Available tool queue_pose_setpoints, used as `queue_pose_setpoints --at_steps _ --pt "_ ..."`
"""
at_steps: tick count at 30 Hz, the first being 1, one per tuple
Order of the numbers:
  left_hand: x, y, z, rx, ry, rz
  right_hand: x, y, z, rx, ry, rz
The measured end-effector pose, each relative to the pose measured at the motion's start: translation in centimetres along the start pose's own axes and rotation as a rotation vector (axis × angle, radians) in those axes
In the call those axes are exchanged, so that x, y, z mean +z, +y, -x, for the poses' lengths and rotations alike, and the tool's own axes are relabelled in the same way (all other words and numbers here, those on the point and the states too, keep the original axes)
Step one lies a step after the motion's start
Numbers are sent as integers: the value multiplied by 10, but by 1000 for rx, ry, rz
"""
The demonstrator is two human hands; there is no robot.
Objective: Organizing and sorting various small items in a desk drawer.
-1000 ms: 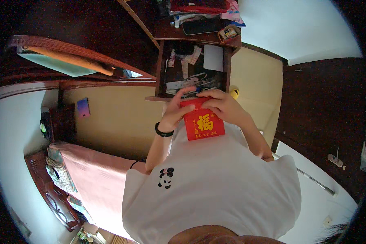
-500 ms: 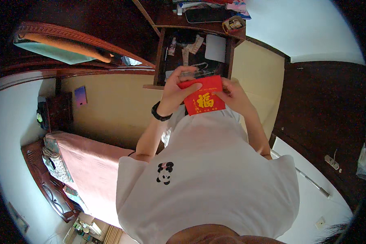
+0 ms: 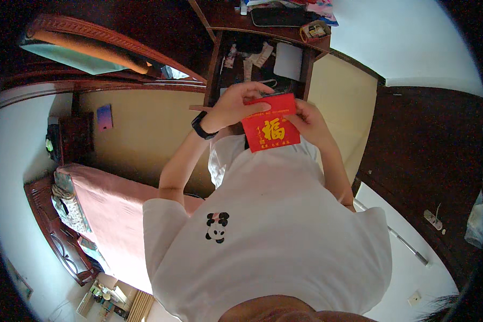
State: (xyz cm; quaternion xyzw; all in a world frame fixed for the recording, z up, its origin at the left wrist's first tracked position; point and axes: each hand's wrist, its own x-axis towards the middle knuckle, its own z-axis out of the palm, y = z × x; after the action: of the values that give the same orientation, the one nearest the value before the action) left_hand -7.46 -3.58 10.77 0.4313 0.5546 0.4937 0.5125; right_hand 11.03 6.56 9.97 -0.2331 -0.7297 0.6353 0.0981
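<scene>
The room is a bedroom, with one bed under a pink cover at the left and a dark desk at the top, whose one drawer stands pulled out. In the head view, the only one, a red envelope with yellow print is held in front of the person's body, near the drawer. The left hand grips its upper left part, the thumb on the front; the right hand pinches its right edge. I judge that the step in hand is handling the envelope with both hands; the next move would call for a light, steady pinch, so that the paper does not bend. I count one envelope, two hands, one black watch on the left wrist, and one pale flat thing inside the drawer; the smaller things there I cannot count surely.
</scene>
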Motion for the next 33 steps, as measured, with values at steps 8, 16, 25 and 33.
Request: queue_pose_setpoints --at_steps 8,16,25,33 --pt "-1 7 -4 37 -8 8 -1 4 -2 15 32 7" --pt "-1 -8 -2 -9 87 52 4 -3 -2 55 27 30" --pt "1 -15 -7 23 122 -82 5 -2 -2 51 61 88" --pt "-3 -27 -13 -26 103 196 2 -9 -3 72 61 33"
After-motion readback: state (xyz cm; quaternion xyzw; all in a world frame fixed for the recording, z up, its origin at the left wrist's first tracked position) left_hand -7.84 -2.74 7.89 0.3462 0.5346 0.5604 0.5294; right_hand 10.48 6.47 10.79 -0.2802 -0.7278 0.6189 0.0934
